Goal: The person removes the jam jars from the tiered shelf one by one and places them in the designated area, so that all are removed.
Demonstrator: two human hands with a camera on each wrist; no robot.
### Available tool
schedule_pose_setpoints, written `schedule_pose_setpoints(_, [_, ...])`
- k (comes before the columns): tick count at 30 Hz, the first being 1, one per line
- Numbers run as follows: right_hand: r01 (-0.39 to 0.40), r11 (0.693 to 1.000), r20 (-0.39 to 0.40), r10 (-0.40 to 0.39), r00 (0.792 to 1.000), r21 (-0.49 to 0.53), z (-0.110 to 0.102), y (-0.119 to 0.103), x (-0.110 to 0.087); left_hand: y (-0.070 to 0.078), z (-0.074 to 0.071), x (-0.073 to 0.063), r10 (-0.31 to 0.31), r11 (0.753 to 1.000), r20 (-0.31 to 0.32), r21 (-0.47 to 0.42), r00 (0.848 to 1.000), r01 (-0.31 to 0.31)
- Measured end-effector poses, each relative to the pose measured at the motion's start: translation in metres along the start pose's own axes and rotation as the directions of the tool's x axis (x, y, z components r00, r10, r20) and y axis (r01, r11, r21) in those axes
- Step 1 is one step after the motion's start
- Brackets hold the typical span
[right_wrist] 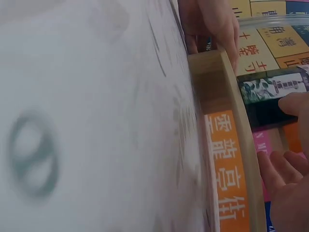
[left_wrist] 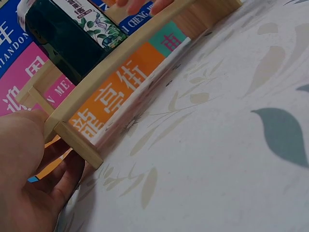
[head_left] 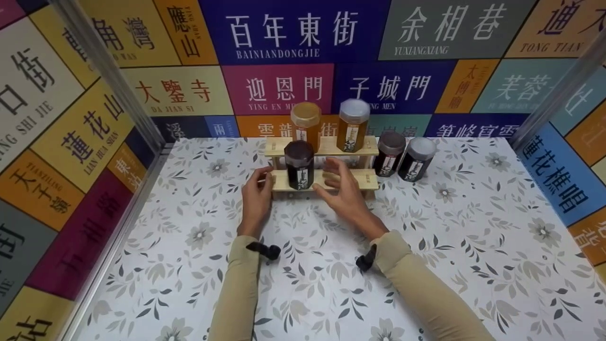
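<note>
A two-step wooden rack [head_left: 367,182] stands on the table. On its lower step, left of the middle, sits an upright dark jar [head_left: 299,170] with a black lid and a printed label. My left hand [head_left: 255,196] holds the rack's left end; the left wrist view shows its fingers around the end leg [left_wrist: 79,144]. To the right of the dark jar is my right hand [head_left: 349,194], fingers apart and loosely bent. Its thumb [right_wrist: 292,104] overlaps the jar in the right wrist view; I cannot tell whether it touches.
An amber jar with a yellow lid [head_left: 305,125] and another with a whitish lid [head_left: 354,125] stand on the upper step. Right of the rack, a black-lidded dark jar [head_left: 389,154] and a grey-lidded one [head_left: 417,159] stand on the flower-patterned tablecloth [head_left: 307,284]. Sign-covered walls enclose the table.
</note>
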State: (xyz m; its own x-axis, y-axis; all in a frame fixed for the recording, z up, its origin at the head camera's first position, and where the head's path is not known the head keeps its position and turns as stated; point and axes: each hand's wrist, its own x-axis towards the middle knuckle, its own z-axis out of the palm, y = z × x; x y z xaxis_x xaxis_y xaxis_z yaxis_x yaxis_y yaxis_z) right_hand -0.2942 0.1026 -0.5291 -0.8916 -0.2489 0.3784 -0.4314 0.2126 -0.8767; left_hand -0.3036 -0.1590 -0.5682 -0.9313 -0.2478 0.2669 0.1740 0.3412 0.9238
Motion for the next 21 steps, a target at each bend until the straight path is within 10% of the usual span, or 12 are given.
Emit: schedule_pose_setpoints(21, [-0.099,0.992,-0.041,0.096,0.995,-0.076,0.039,-0.004,0.024,-0.001,0.0,0.0,-0.013,1.0,0.005,0.005,1.0,0.013])
